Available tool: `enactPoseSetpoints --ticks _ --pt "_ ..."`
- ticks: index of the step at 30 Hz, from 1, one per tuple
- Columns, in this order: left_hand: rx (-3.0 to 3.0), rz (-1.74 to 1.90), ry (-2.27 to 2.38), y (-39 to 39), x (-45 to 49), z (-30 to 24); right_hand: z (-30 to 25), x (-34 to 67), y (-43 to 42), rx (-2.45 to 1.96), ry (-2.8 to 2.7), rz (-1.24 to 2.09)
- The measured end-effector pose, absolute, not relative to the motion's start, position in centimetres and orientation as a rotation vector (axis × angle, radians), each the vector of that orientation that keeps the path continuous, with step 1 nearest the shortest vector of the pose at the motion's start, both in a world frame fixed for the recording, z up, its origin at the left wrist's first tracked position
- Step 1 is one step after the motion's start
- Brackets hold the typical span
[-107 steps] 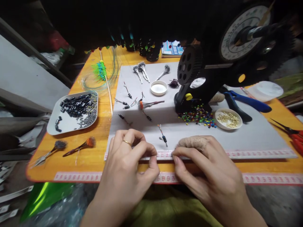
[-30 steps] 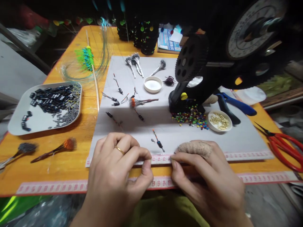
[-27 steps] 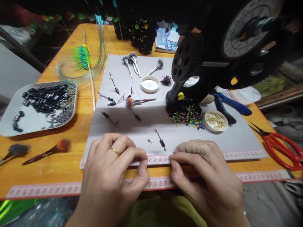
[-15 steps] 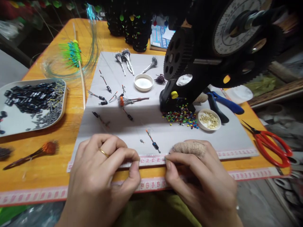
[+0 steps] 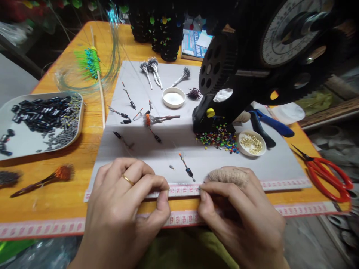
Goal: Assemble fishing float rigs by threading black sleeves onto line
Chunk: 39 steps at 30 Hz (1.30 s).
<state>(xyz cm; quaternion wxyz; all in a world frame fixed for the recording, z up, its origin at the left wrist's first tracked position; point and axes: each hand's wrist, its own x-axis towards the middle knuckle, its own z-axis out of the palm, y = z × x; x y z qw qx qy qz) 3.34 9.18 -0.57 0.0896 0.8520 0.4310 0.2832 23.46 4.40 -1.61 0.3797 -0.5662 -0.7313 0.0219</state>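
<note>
A fine, near-invisible line, likely light, limp and slippery, is pinched at each end over the tape measure (image 5: 183, 189) on the mat's near edge; left hand (image 5: 126, 209) and right hand (image 5: 241, 213) both close finger on thumb.
</note>
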Motion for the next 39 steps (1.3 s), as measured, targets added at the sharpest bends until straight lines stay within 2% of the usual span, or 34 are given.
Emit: enactPoseSetpoints --ticks 16,21,23,27,29,33,39 --pt "2.436 0.874 1.313 9.3 3.9 -0.5 -1.9 23.4 4.7 -1.424 -1.89 -0.006" --pt "2.496 1.037 1.219 8.4 3.0 0.1 -1.5 23.2 4.1 -1.378 -1.839 0.002" --pt "2.612 1.085 1.156 7.2 2.6 0.5 -1.1 22.7 3.2 -1.33 -1.7 0.194" --pt "2.72 1.106 1.027 4.3 2.4 0.1 -0.5 21.4 1.3 -1.02 -1.092 1.224" --pt "2.507 1.146 1.107 3.2 2.6 -0.6 -0.4 20.9 0.5 -0.836 -0.816 1.569" --pt "1.959 1.072 1.167 2.5 3.3 -1.0 -0.8 20.3 -0.3 -0.756 -0.704 1.67" --pt "1.027 0.904 0.838 3.0 5.8 1.5 -1.0 20.2 -1.1 -0.849 -0.77 1.659"
